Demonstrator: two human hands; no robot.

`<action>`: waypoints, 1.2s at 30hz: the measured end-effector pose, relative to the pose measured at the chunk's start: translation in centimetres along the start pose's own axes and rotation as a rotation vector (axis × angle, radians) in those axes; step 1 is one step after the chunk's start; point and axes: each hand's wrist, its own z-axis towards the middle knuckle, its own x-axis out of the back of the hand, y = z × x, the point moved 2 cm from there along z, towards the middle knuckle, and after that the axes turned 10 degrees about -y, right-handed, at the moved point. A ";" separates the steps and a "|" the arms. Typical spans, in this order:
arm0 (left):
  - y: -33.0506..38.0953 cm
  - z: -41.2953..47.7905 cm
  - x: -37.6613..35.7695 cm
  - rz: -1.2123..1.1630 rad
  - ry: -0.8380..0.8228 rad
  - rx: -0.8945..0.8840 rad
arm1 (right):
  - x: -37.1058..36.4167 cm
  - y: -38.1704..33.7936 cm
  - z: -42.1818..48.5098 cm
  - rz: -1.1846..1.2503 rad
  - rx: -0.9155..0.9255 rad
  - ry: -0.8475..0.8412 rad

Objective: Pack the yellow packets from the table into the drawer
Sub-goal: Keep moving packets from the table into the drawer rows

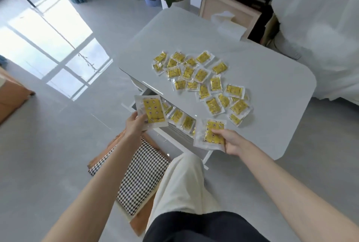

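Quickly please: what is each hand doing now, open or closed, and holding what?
Left hand: closed, holding a yellow packet over the open drawer.
Right hand: closed, holding another yellow packet.

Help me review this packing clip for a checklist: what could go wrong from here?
The left hand holds its packet over the outer rim of the drawer; released there, it might fall to the floor. The right hand could knock the edge packet off the table.
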 end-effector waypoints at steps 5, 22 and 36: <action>2.3 2.3 -0.8 0.011 0.016 -0.028 | -0.6 -1.7 1.8 -0.012 -0.020 -0.003; 10.4 23.3 -4.1 0.416 -0.285 -0.033 | -3.9 -6.2 17.2 0.129 -0.076 0.029; 1.4 36.8 -2.6 0.867 -0.905 0.384 | -3.7 0.2 31.3 -0.028 -0.194 0.008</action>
